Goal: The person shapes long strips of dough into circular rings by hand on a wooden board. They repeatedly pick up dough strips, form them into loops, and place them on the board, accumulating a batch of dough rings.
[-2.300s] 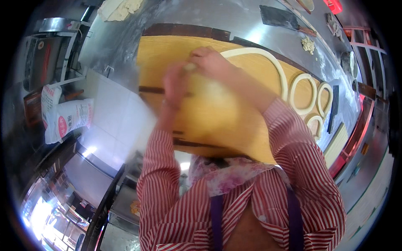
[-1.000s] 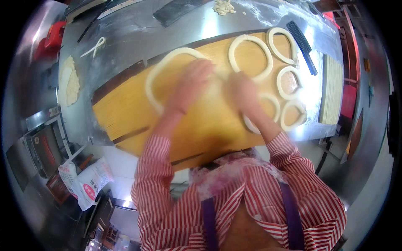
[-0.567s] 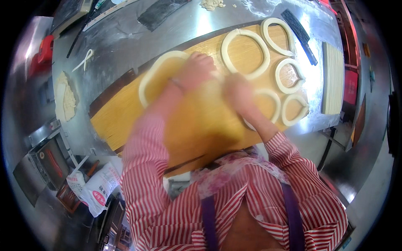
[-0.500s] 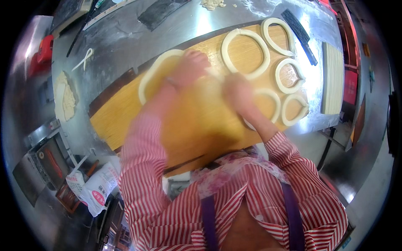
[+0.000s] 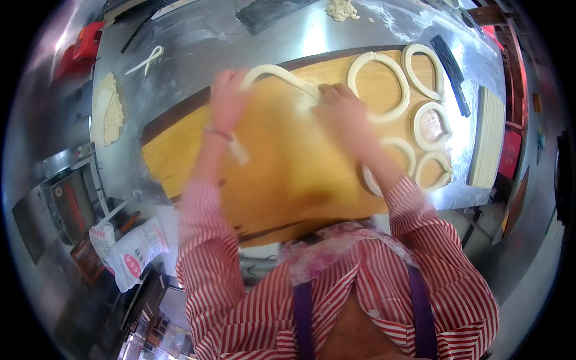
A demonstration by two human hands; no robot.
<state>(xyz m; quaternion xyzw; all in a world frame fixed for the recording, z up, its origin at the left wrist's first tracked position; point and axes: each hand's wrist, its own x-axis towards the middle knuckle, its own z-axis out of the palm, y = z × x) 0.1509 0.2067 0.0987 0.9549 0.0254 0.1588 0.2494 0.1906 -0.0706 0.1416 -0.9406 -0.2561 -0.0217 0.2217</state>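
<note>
A pale dough rope (image 5: 276, 71) arches across the wooden board (image 5: 270, 180) between my two hands. My left hand (image 5: 227, 99), blurred, is closed around its left part, and a short tail of dough hangs below near the wrist. At the other end, my right hand (image 5: 343, 111) grips the rope with bent fingers, just left of a large dough ring (image 5: 353, 75). Several more rings lie on the board's right side, among them a small ring (image 5: 418, 129) and a ring (image 5: 410, 155) partly covered by my right forearm.
A black cleaver (image 5: 450, 69) lies beyond the rings, beside a pale ribbed slab (image 5: 485, 138). On the metal table (image 5: 186, 60) are a dough slab (image 5: 112, 114), a thin looped dough strip (image 5: 149, 60) and a crumbly dough lump (image 5: 342, 9). White sacks (image 5: 141, 252) stand lower left.
The view has shifted, moving the board and rings rightward and down in the picture. My left hand has moved left along the dough, whose arch now spans between both hands.
</note>
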